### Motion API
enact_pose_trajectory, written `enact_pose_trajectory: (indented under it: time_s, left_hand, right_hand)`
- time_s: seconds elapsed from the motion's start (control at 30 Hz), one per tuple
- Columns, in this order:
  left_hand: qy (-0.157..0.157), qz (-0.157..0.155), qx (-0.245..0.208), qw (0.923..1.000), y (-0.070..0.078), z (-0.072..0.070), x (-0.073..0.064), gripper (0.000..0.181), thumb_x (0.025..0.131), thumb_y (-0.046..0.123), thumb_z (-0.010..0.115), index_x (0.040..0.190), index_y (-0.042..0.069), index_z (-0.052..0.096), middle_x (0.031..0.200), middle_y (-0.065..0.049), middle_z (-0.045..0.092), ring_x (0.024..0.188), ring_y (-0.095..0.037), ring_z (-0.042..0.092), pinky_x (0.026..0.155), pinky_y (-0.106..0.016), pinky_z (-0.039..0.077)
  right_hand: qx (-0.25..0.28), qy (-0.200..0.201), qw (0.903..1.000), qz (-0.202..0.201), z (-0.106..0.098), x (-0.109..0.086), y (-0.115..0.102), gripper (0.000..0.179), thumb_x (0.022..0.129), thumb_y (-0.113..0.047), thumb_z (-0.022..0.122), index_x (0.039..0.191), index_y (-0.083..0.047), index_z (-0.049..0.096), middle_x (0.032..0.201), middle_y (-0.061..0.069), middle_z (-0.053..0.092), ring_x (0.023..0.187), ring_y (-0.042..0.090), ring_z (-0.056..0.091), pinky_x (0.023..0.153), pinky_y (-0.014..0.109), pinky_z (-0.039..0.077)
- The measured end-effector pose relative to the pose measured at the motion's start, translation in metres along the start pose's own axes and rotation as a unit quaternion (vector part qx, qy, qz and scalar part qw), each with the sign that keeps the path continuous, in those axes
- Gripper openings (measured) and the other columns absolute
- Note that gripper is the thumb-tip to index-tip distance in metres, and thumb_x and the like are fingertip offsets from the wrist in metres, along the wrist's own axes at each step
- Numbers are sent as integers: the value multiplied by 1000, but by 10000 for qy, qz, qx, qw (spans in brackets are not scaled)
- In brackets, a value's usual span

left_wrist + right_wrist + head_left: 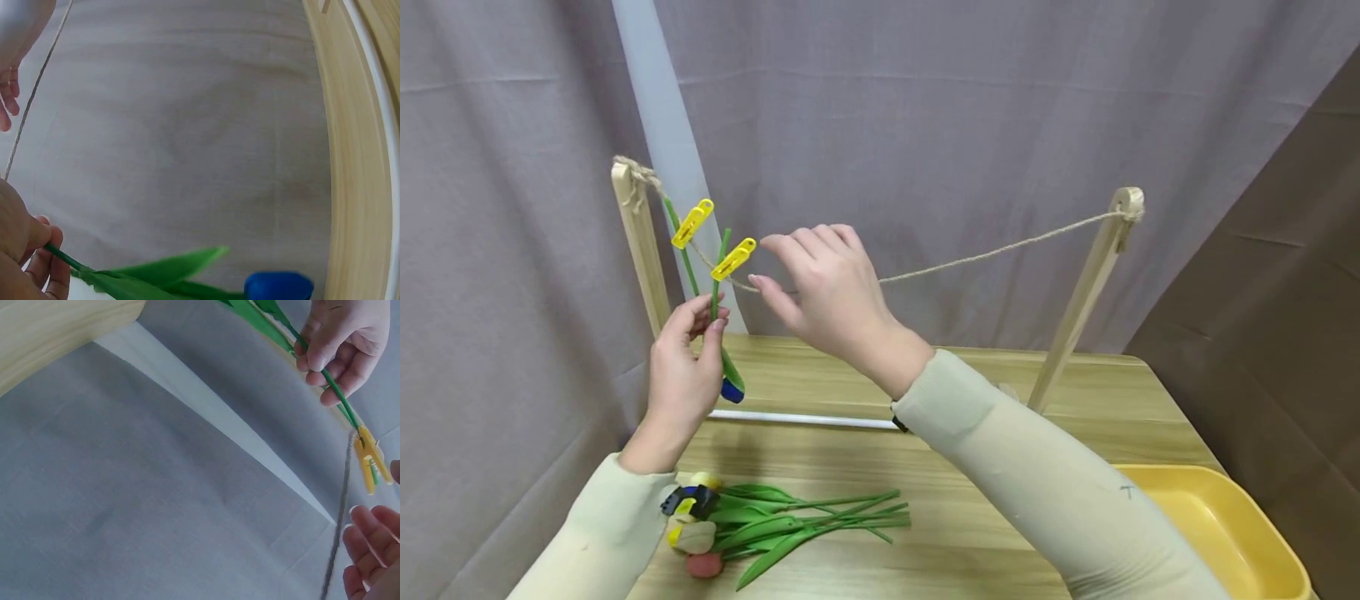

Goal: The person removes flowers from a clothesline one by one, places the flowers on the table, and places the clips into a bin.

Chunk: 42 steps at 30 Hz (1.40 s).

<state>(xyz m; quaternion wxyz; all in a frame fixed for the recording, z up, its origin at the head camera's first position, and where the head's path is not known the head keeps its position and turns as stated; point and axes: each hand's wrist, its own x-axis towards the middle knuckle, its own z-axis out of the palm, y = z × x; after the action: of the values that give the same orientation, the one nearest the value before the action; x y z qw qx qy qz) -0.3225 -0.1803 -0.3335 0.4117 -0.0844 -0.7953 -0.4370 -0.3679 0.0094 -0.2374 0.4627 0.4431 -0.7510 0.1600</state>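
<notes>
A blue artificial tulip (732,390) hangs head down from a twine line (992,252), its green stem held to the twine by a yellow clothespin (733,259). Below that clothespin, my left hand (688,358) pinches the stem between thumb and fingers. My right hand (827,287) is just right of the clothespin, thumb and fingers apart, holding nothing. In the right wrist view, a gap shows between its fingertips and the clothespin (369,459). Farther left, a second yellow clothespin (692,223) clips another green stem to the twine; that flower is hidden behind my left hand.
Two wooden posts (1078,312) carry the twine. Several artificial tulips (775,525) lie on the wooden table (970,500) in front, partly behind my left wrist. A yellow tub (1232,525) stands at right. A white rod (808,419) lies across the table between the posts.
</notes>
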Motion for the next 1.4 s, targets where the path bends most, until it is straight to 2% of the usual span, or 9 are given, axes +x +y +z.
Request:
enact_pose_trajectory:
  time_s: [0.17,0.3,0.47,0.67,0.77,1.03,1.27,1.4]
  left_hand:
    - [72,86,-18,9999,2,0,1,27,94,-4,57,119,2,64,100,-11,67,92,-20,62,83,-17,45]
    - [65,214,-53,9997,4,2,0,28,93,-5,58,119,2,65,100,-12,67,92,-22,62,84,-18,45]
    - [71,316,25,9995,6,5,-2,28,93,-5,58,119,2,66,98,-12,66,90,-21,62,82,-16,45]
    - [47,283,163,9995,8,4,-3,29,93,-3,60,119,6,68,98,-9,66,89,-19,62,77,-13,45]
    - [31,252,230,9994,7,4,-3,30,93,-2,60,120,8,68,99,-8,67,89,-19,62,77,-13,44]
    - [58,243,207,9995,5,3,-5,28,93,-2,59,119,5,68,98,-9,67,89,-20,62,80,-14,44]
    - [103,395,24,9992,6,6,-5,28,93,-5,58,119,2,66,98,-11,67,89,-21,61,81,-15,45]
    - [36,383,-77,9992,5,8,-6,29,94,-5,56,121,2,65,99,-11,67,89,-23,62,80,-16,45]
  right_hand:
    - [-122,-225,9995,174,3,5,-5,43,95,-41,59,122,-8,65,104,3,69,92,21,60,91,38,41]
    - [-34,-329,9990,294,4,5,-10,39,96,-38,57,118,-8,65,102,2,68,90,21,60,91,37,41]
    - [81,-250,9988,404,3,6,-11,32,98,-35,56,112,-8,65,97,1,67,84,19,59,89,36,41]
    - [27,-411,9976,549,1,6,-13,35,100,-35,52,119,-9,64,101,1,68,88,19,60,91,35,41]
    - [14,-450,9973,588,1,5,-13,30,100,-33,53,116,-11,66,100,-1,68,88,18,59,91,34,40]
    - [255,-333,9976,551,4,4,-17,21,97,-28,58,103,-10,65,89,-3,66,78,15,55,87,33,41]
    - [626,-198,9975,252,2,-2,-16,18,95,-23,61,100,-5,63,87,1,66,72,14,52,71,29,43]
    - [607,-62,9981,127,2,-4,-15,15,96,-20,60,98,-5,64,86,1,65,74,15,53,70,28,42]
